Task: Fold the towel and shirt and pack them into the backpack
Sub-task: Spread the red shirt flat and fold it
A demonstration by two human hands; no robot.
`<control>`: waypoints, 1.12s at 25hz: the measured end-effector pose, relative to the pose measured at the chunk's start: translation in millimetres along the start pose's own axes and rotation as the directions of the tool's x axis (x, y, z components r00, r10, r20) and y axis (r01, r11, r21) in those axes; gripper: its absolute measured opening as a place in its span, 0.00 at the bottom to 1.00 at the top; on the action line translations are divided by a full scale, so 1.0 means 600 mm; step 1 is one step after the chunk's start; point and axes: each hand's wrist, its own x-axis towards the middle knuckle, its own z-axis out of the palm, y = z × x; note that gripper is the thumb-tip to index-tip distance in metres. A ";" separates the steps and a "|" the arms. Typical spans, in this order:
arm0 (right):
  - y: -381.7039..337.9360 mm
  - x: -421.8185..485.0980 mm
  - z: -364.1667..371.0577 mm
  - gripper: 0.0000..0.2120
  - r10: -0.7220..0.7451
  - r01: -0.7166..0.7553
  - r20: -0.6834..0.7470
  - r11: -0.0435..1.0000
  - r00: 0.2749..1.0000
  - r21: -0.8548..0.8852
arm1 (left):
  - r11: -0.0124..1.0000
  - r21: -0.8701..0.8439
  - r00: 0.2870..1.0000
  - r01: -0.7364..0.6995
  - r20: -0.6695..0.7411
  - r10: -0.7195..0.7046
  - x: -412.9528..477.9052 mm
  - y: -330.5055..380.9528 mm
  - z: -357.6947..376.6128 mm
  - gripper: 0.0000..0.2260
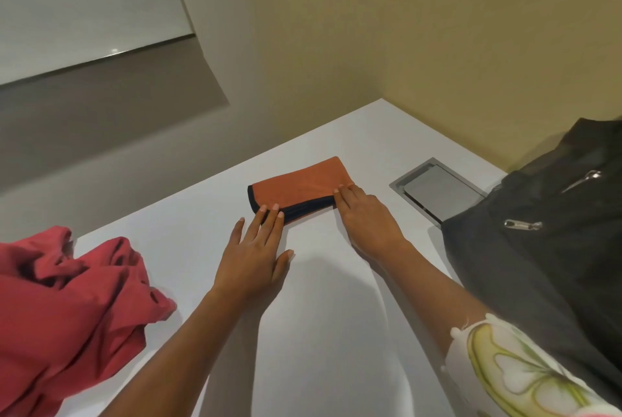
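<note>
The towel fold is the step in hand, and it looks close to done. The towel, orange with a dark border, lies as a narrow folded strip towards the far side of the worktop, roughly midway between its left and right edges. The left hand lies flat with its fingers straight, its fingertips pressing on the towel's near left corner and its palm on the worktop. The right hand is flat too, fingers straight and together, pressing down on the towel's right end. Neither hand grips anything; both only press.

The shirt, red, sits in a crumpled heap at the worktop's left edge, well apart from the towel and not yet folded. The backpack, dark grey, stands at the right edge; whether its main opening is unzipped cannot be told from here.

Next, I judge, the towel needs either one more fold end to end or a lift by both ends, kept pinched so the layers do not slide apart, then a carry right to the backpack.

Count: one towel, one shirt, one backpack, two hands, one metal hatch set into the worktop just beside the backpack, and two zip pulls showing on the backpack.
</note>
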 end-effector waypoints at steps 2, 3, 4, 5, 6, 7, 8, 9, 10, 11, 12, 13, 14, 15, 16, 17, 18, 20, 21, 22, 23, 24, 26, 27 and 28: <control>-0.011 -0.006 -0.013 0.33 0.026 -0.026 0.031 1.000 0.999 -0.009 | 0.999 0.034 0.998 -0.009 0.070 0.006 0.001 -0.004 -0.007 0.38; -0.019 -0.010 -0.019 0.33 0.044 -0.044 0.041 0.999 0.998 -0.006 | 0.998 0.057 0.996 -0.018 0.092 0.012 -0.001 -0.008 -0.010 0.40; -0.029 -0.017 -0.024 0.35 0.062 -0.062 0.048 0.998 0.997 0.010 | 0.997 0.073 0.996 -0.016 0.093 0.009 -0.007 -0.014 -0.013 0.41; -0.042 -0.023 -0.029 0.36 0.072 -0.075 0.056 0.996 0.996 0.039 | 0.996 0.085 0.996 -0.005 0.087 -0.003 -0.019 -0.024 -0.017 0.41; -0.056 -0.030 -0.033 0.37 0.076 -0.081 0.064 0.994 0.995 0.072 | 0.995 0.103 0.996 0.004 0.086 -0.013 -0.032 -0.038 -0.023 0.40; -0.074 -0.036 -0.038 0.38 0.067 -0.074 0.072 0.992 0.995 0.099 | 0.992 0.127 0.996 0.018 0.084 -0.029 -0.051 -0.054 -0.030 0.40; -0.091 -0.042 -0.044 0.38 0.051 -0.060 0.076 0.991 0.996 0.116 | 0.987 0.155 0.996 0.039 0.074 -0.051 -0.072 -0.073 -0.037 0.39; -0.109 -0.046 -0.049 0.38 0.032 -0.041 0.074 0.991 0.997 0.124 | 0.981 0.182 0.996 0.064 0.055 -0.075 -0.093 -0.095 -0.046 0.38; -0.129 -0.048 -0.056 0.39 0.011 -0.020 0.067 0.991 0.998 0.130 | 0.975 0.199 0.994 0.101 0.032 -0.109 -0.115 -0.117 -0.058 0.36; -0.152 -0.049 -0.063 0.38 -0.005 -0.004 0.062 0.990 0.998 0.144 | 0.968 0.211 0.990 0.136 0.002 -0.140 -0.136 -0.138 -0.071 0.35; -0.182 -0.049 -0.072 0.37 -0.017 0.007 0.061 0.986 0.998 0.169 | 0.962 0.221 0.987 0.163 -0.031 -0.160 -0.160 -0.159 -0.085 0.35; -0.215 -0.048 -0.082 0.36 -0.022 0.010 0.060 0.979 0.998 0.205 | 0.957 0.235 0.985 0.173 -0.061 -0.163 -0.183 -0.179 -0.097 0.35; -0.250 -0.046 -0.092 0.34 -0.026 0.011 0.057 0.968 0.998 0.250 | 0.949 0.263 0.984 0.171 -0.086 -0.153 -0.206 -0.199 -0.106 0.35; -0.288 -0.044 -0.104 0.32 -0.037 0.020 0.052 0.955 0.998 0.297 | 0.939 0.297 0.983 0.173 -0.113 -0.145 -0.230 -0.221 -0.115 0.36; -0.326 -0.043 -0.116 0.30 -0.064 0.045 0.042 0.936 0.997 0.348 | 0.927 0.321 0.979 0.192 -0.126 -0.159 -0.252 -0.240 -0.125 0.37; -0.368 -0.044 -0.132 0.30 -0.112 0.093 0.025 0.911 0.993 0.403 | 0.911 0.338 0.971 0.236 -0.118 -0.207 -0.279 -0.259 -0.138 0.40; -0.407 -0.046 -0.149 0.30 -0.169 0.149 0.003 0.878 0.986 0.456 | 0.891 0.355 0.959 0.283 -0.083 -0.272 -0.305 -0.275 -0.149 0.43; -0.483 -0.052 -0.174 0.33 -0.271 0.248 -0.030 0.822 0.962 0.513 | 0.865 0.396 0.941 0.308 0.007 -0.339 -0.356 -0.299 -0.153 0.45; -0.516 -0.055 -0.181 0.36 -0.294 0.267 -0.027 0.819 0.955 0.507 | 0.873 0.386 0.943 0.299 0.023 -0.333 -0.379 -0.305 -0.147 0.45; -0.549 -0.060 -0.185 0.38 -0.296 0.263 -0.008 0.834 0.955 0.485 | 0.884 0.364 0.947 0.294 0.017 -0.321 -0.405 -0.310 -0.145 0.43; -0.575 -0.065 -0.185 0.38 -0.278 0.234 0.031 0.858 0.960 0.457 | 0.899 0.334 0.952 0.284 0.014 -0.306 -0.427 -0.311 -0.137 0.42; -0.595 -0.072 -0.182 0.38 -0.255 0.196 0.086 0.884 0.963 0.424 | 0.914 0.299 0.956 0.274 0.019 -0.293 -0.450 -0.310 -0.122 0.42; -0.623 -0.099 -0.176 0.30 -0.241 0.167 0.167 0.915 0.956 0.366 | 0.929 0.261 0.961 0.262 0.014 -0.275 -0.501 -0.295 -0.092 0.39; -0.633 -0.117 -0.175 0.23 -0.243 0.170 0.167 0.917 0.956 0.360 | 0.935 0.248 0.968 0.253 -0.070 -0.243 -0.529 -0.287 -0.071 0.36; -0.639 -0.138 -0.173 0.16 -0.244 0.174 0.148 0.911 0.958 0.374 | 0.943 0.219 0.961 0.249 -0.177 -0.212 -0.554 -0.278 -0.050 0.32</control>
